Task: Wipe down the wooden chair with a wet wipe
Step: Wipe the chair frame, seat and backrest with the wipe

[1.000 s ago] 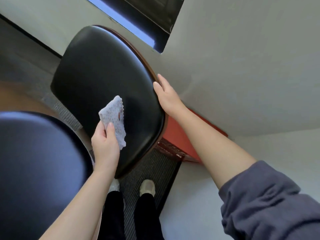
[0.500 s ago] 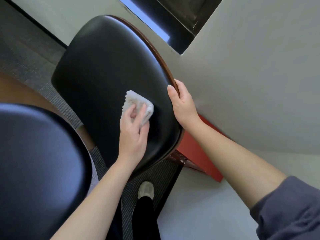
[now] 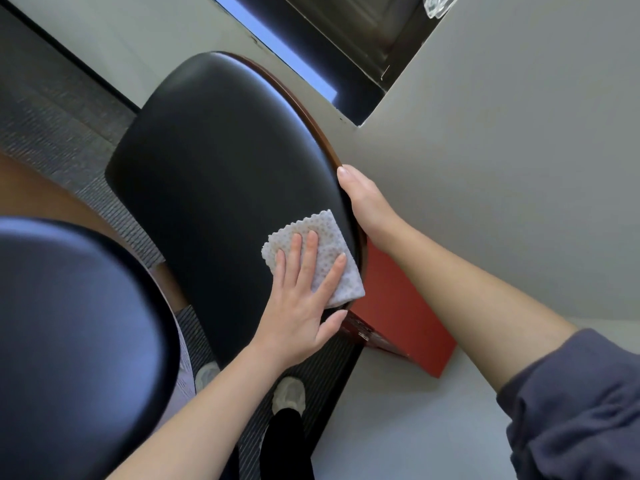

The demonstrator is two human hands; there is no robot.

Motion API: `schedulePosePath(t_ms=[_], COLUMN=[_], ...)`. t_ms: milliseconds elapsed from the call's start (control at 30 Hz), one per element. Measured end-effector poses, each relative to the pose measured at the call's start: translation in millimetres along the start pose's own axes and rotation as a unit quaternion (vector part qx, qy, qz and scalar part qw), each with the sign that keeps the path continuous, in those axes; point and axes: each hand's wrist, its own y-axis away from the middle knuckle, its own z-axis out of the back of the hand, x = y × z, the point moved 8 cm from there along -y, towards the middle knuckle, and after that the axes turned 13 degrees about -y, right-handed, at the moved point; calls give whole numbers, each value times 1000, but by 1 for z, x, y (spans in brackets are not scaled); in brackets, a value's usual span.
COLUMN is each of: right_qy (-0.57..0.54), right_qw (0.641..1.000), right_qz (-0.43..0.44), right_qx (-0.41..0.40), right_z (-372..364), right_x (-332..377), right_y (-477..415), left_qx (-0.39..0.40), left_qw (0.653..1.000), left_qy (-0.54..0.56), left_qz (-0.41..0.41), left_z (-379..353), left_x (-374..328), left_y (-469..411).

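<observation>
As I read the head view, my left hand [image 3: 301,306] lies flat, fingers [image 3: 310,252] straight and spread, pressing the white dotted wet wipe [image 3: 327,237] onto the near right part of the black padded chair with a brown wooden rim [image 3: 214,174]. My right hand [image 3: 367,206] clasps that rim just beyond the wipe, thumb in front, its other fingers hidden behind. Nothing pinches the wipe, and one corner seems to overhang the edge above the red box [image 3: 398,306]. I judge a fast stroke could bunch it or drag it off. A loosened clasp might let the chair swing.
</observation>
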Motion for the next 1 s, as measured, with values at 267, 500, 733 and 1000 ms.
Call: schedulePosePath(t_ms=[267,500,733,1000], right_qy=[24,-15,-52,-10], right_qw=[1000,1000,999,1000], right_qz=[-2,3,13,17], right_qx=[3,-5,-11,-18], right_z=[-11,-11,-9,-10], right_x=[13,11,12,13], right_y=[-27,-30,-25,-27], left_qx=[-28,-47,-67,-69], left_qw=[1000,999,997,987], left_qy=[1,6,-30,-133], left_qz=[7,6,-28,-67], left_z=[4,17,28,50], left_x=[4,41,85,141], left_y=[-14,-51,-85,-127])
